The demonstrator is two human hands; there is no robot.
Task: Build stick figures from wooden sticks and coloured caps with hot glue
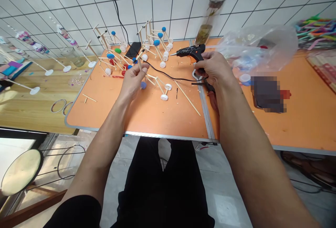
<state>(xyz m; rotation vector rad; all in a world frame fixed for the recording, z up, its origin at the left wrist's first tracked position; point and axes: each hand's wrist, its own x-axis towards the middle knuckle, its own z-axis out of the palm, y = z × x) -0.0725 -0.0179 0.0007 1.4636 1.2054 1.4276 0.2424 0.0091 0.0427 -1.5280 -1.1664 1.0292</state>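
"Black trousers (162, 182) sit nearest in my view, then the orange table (168, 119). Where's the work?"

"Just above the tabletop, in my left hand (133, 79). It pinches the stick frame (156, 79), whose white wheels (164, 97) reach out to the right, near a loose stick (187, 98)."

"And the right hand (214, 67)?"

"Closed round the handle of the glue gun (190, 51). Its nozzle (173, 54) points left, apart from the frame. I can't tell whether the trigger (193, 59) is squeezed."

"Which step, do you reckon?"

"Gluing a joint, I'd judge, with the nozzle not yet on it. I'd say the next move calls for a steady left pinch and a tip kept clear of that hand."

"Farther off?"

"Similar frames (156, 42) with blue balls stand beyond the left hand, near a black phone (133, 50). Behind the gun I see a glass bottle (206, 32), then the white tiled wall (162, 7)."
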